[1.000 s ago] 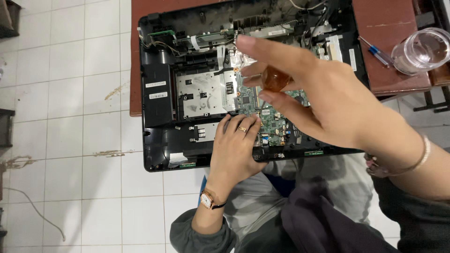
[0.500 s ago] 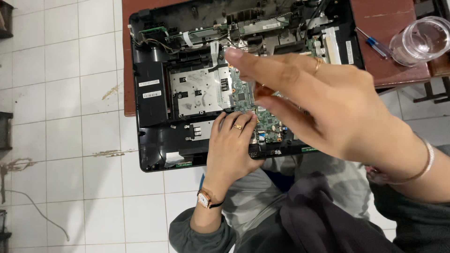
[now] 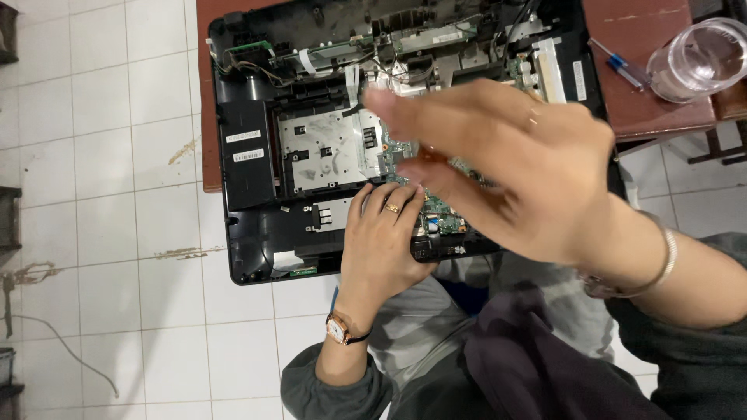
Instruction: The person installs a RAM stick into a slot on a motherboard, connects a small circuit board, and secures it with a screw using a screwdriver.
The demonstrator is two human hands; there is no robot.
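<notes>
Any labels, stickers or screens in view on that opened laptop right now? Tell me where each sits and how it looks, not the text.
Upper white sticker: small rectangle on the black bay at the laptop's left.
Lower white sticker: similar rectangle just below it.
White label strip: narrow, upright, near the laptop's right edge.
No screens or packages visible.

A reddish-brown worktop (image 3: 657, 85) stands over a floor of white tiles (image 3: 101, 117), and part of it juts out past the edge. Near its right end lies a small screwdriver with a blue handle (image 3: 616, 65), just beside a clear plastic container (image 3: 695, 61) that looks like a jar on its side, though the blur leaves that unsure. A thin grey cable (image 3: 66, 346) trails across the tiles at lower left.
</notes>
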